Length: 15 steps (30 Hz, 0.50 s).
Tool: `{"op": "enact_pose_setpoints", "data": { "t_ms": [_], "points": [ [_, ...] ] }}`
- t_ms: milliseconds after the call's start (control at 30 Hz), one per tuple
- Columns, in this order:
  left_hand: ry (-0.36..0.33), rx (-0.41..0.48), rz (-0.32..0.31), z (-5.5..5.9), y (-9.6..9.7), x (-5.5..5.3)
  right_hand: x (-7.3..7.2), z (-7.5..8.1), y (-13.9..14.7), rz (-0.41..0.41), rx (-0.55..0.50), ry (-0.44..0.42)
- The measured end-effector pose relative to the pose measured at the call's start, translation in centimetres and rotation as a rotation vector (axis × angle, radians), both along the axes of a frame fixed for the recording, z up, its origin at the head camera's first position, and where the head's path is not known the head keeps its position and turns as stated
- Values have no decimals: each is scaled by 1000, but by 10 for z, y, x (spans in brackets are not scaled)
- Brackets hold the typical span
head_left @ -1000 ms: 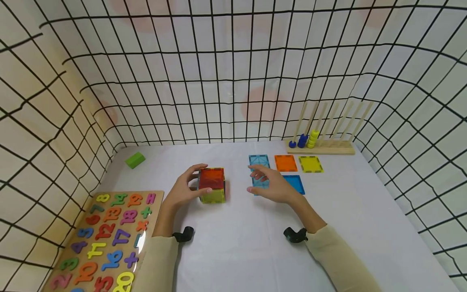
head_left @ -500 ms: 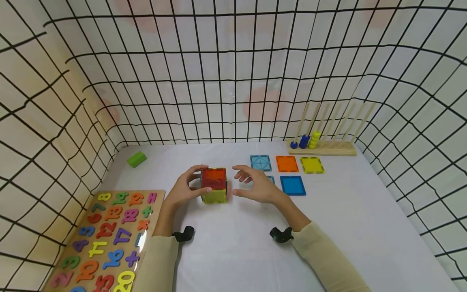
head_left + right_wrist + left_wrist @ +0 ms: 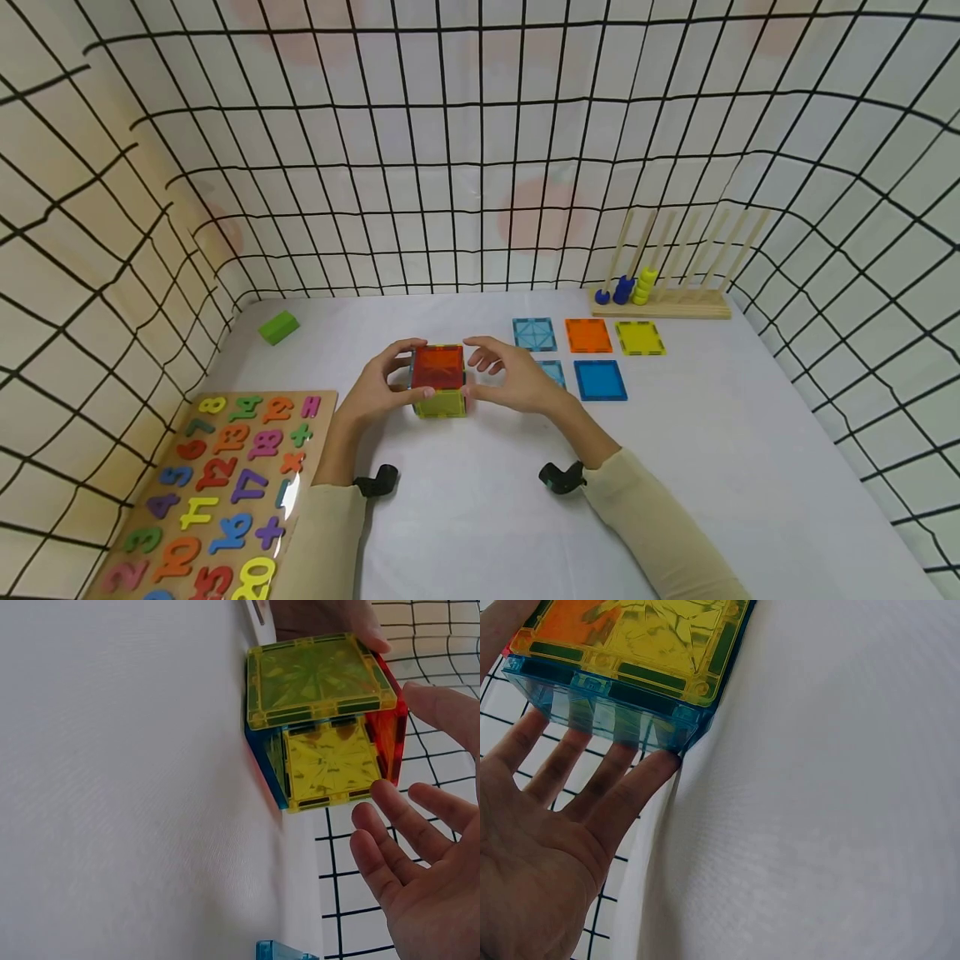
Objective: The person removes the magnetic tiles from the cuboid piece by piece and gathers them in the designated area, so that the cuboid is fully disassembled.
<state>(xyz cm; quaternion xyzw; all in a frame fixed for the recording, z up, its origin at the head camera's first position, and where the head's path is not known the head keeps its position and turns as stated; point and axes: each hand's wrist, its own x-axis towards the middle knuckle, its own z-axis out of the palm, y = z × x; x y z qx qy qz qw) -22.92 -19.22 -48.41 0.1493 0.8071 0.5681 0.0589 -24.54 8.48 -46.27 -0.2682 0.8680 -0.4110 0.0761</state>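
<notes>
A small box of translucent magnetic tiles (image 3: 439, 404) stands on the white table, with a red tile on top and a yellow tile in front. My left hand (image 3: 375, 385) holds it from the left, thumb at the front top edge; the left wrist view shows spread fingers against its blue side (image 3: 622, 712). At the box's right side is my right hand (image 3: 517, 379), thumb close to the top edge. In the right wrist view, that side of the box lacks a tile, and a yellow tile (image 3: 334, 765) shows inside. The right hand's fingers (image 3: 409, 825) are relaxed and hold nothing.
Loose tiles lie to the right: light blue (image 3: 535, 334), orange (image 3: 588, 336), yellow (image 3: 640, 338) and blue (image 3: 600, 381). Behind them stands a wooden peg rack (image 3: 675, 305). A number board (image 3: 217, 483) lies at left, a green block (image 3: 278, 327) farther back. Black mesh surrounds the table.
My right hand has moved left from over the light blue tiles to the box's right side, uncovering the loose tiles. The left hand and the box have stayed in place.
</notes>
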Motion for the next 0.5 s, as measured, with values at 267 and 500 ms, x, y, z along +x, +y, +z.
{"op": "enact_pose_setpoints", "data": {
  "t_ms": [267,500],
  "points": [
    [14,-9,-5,-1,-1,-1,-2,4,-10,32,-32,-6],
    [2,14,-9,-3,-1,-2,-5,7,-18,24,13,-38]
  ]
}}
